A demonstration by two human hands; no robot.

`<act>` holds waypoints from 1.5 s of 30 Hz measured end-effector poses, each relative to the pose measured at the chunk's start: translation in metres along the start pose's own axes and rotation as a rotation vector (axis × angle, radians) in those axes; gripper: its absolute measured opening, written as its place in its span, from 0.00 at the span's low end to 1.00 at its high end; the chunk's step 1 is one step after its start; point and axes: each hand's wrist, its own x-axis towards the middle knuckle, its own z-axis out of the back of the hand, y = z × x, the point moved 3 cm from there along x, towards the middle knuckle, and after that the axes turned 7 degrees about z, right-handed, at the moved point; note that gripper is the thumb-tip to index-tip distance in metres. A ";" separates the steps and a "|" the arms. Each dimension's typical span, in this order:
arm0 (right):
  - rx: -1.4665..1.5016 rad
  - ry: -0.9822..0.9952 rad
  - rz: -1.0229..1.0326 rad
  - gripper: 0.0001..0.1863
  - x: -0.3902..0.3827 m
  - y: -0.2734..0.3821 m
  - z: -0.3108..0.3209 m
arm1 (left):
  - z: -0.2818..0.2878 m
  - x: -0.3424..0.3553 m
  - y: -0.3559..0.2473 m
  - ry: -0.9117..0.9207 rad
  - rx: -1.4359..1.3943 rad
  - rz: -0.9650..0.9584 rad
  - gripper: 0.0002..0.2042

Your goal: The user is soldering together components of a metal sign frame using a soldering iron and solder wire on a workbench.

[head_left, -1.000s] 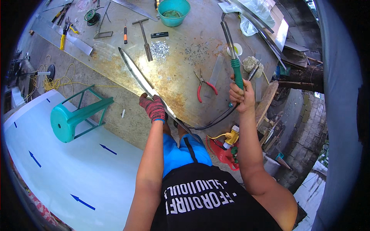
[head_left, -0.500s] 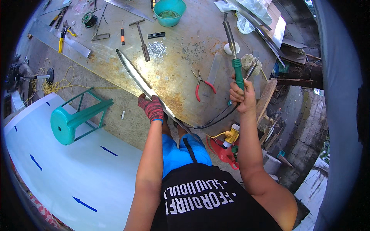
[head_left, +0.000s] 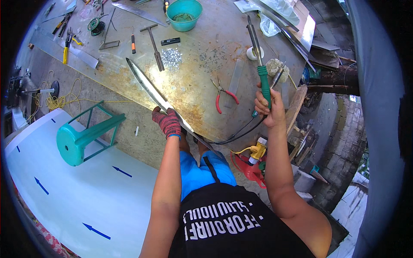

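A rusty, scuffed tabletop point(head_left: 202, 81) fills the upper middle of the view, with a concrete floor and a white sheet point(head_left: 86, 189) marked with blue arrows below it to the left. The left hand point(head_left: 167, 121), in a red knit glove, has its fingers clenched on a long shiny metal strip point(head_left: 146, 84) — the strip lies along the near edge of the tabletop, running up and to the left from the hand. The right hand point(head_left: 269, 109), bare, grips the green handle of a soldering iron point(head_left: 259, 60), fingers wrapped tight; the iron stands nearly upright, its metal shaft pointing away over the tabletop, and a black cord hangs from the hand toward the person's lap. Red pliers point(head_left: 223, 93) lie between the two hands. Farther off are a hammer point(head_left: 154, 45), a heap of small metal bits point(head_left: 172, 57) just beside it, and a teal bowl point(head_left: 184, 15) — well apart from both hands. A teal stool point(head_left: 84, 135) lies tipped on the floor, left of the gloved hand.
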 end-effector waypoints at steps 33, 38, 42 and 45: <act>-0.626 -0.342 0.440 0.21 -0.025 0.006 0.040 | -0.001 0.001 0.002 0.016 -0.016 0.069 0.30; -0.758 -0.486 0.543 0.21 -0.039 0.005 0.078 | -0.003 0.009 0.015 -0.013 0.022 0.023 0.30; -0.726 -0.614 0.577 0.17 -0.049 0.000 0.122 | -0.002 0.006 0.006 0.019 0.025 0.037 0.31; -0.741 -0.699 0.574 0.14 -0.055 -0.009 0.145 | 0.000 0.004 0.003 0.048 0.026 0.042 0.31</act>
